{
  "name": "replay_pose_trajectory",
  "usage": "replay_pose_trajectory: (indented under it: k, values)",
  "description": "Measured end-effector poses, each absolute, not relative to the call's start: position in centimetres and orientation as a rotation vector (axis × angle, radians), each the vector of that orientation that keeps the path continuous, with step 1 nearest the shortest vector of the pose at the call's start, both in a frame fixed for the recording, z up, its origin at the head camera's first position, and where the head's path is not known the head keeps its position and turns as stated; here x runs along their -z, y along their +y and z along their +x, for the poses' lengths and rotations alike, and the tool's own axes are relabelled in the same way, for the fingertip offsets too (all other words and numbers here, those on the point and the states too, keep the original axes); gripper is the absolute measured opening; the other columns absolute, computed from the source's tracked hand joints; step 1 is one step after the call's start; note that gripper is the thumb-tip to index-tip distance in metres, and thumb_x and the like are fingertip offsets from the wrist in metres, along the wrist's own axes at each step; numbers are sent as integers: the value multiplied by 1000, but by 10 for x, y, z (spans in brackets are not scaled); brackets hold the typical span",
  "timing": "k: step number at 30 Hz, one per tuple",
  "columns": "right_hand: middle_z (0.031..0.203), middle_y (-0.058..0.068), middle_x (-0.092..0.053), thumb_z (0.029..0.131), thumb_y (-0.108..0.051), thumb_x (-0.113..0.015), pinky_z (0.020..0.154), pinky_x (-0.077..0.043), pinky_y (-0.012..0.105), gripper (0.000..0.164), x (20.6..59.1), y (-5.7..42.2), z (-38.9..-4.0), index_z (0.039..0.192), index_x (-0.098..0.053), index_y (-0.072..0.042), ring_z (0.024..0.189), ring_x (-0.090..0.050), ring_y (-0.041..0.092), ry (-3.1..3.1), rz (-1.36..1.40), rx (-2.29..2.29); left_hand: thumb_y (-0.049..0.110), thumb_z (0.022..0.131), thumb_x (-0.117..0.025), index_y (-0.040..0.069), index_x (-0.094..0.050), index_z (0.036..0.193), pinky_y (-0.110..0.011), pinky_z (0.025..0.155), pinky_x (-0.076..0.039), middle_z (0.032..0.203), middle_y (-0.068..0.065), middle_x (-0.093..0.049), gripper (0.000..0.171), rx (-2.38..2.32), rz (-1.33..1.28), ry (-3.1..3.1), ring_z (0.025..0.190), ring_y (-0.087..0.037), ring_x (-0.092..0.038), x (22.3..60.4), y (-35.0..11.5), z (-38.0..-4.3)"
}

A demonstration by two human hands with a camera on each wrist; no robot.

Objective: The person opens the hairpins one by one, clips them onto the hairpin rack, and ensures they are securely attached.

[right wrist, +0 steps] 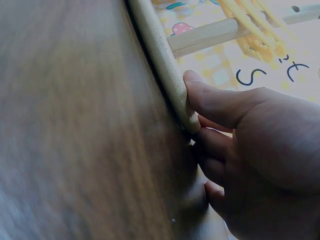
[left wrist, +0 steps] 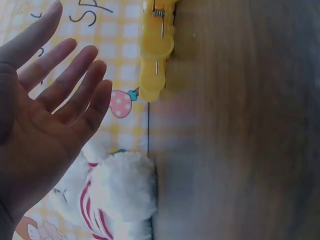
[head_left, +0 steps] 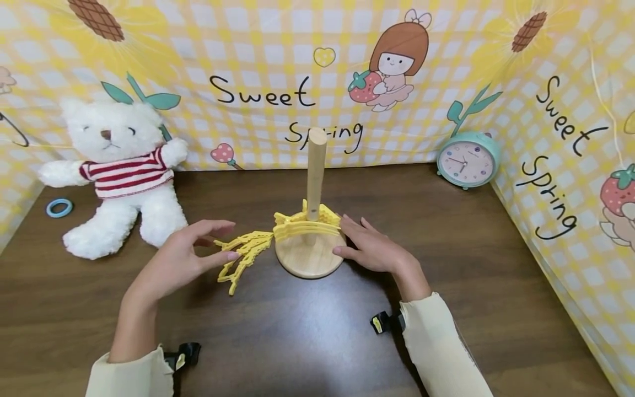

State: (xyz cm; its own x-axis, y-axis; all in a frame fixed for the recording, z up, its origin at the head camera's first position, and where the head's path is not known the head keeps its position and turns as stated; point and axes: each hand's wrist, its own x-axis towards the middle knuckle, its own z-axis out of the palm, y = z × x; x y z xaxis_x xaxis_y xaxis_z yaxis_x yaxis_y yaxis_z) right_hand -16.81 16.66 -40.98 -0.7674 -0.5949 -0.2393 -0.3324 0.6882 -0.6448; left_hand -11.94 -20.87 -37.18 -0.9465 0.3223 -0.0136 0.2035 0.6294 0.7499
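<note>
A wooden stand point(head_left: 311, 266) with a round base and an upright pole is in the middle of the table. Yellow plastic pieces point(head_left: 306, 228) go around the lower pole, and their branching ends fan out to the left. One end in the left wrist view is a yellow clip point(left wrist: 156, 47) with a metal spring. My left hand point(head_left: 181, 256) hovers beside those ends, fingers extended and apart from the clip. On the right, my right hand point(head_left: 374, 248) holds the base's edge, thumb against the wooden rim point(right wrist: 160, 60) and fingers at its side.
A white teddy bear point(head_left: 131, 176) in a striped shirt leans at the back left, beside a blue ring point(head_left: 59, 208). At the back right is a mint alarm clock point(head_left: 467, 160). Patterned cloth point(head_left: 268, 49) walls the brown table point(head_left: 278, 342) at the back and sides.
</note>
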Motion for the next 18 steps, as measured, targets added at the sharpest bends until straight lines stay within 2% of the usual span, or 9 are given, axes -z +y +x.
replay_pose_trajectory:
  k: [8, 14, 18]
  values:
    - [166, 8, -20, 106, -33, -54, 123, 3, 42, 68, 414, 167, -170, 162, -21, -14, 154, -7, 20, 2469, -756, 827, 32, 92, -78, 10, -57, 140, -52, 100, -42, 136, -11, -61, 57, -1275, 378, 2602, 119, -33, -57, 378, -221, -121]
    - [166, 8, -19, 106, -33, -54, 123, 2, 42, 68, 414, 167, -170, 163, -21, -14, 154, -6, 20, 2469, -741, 828, 32, 89, -81, 6, -52, 144, -58, 105, -38, 141, -15, -56, 67, -1228, 382, 2558, 129, -39, -50, 383, -230, -124]
    - [166, 8, -18, 106, -34, -54, 123, 2, 42, 69, 414, 167, -170, 163, -19, -14, 154, -6, 21, 2470, -741, 826, 29, 85, -85, 4, -54, 142, -57, 104, -39, 140, -17, -55, 69, -1179, 425, 2556, 128, -40, -48, 390, -233, -127]
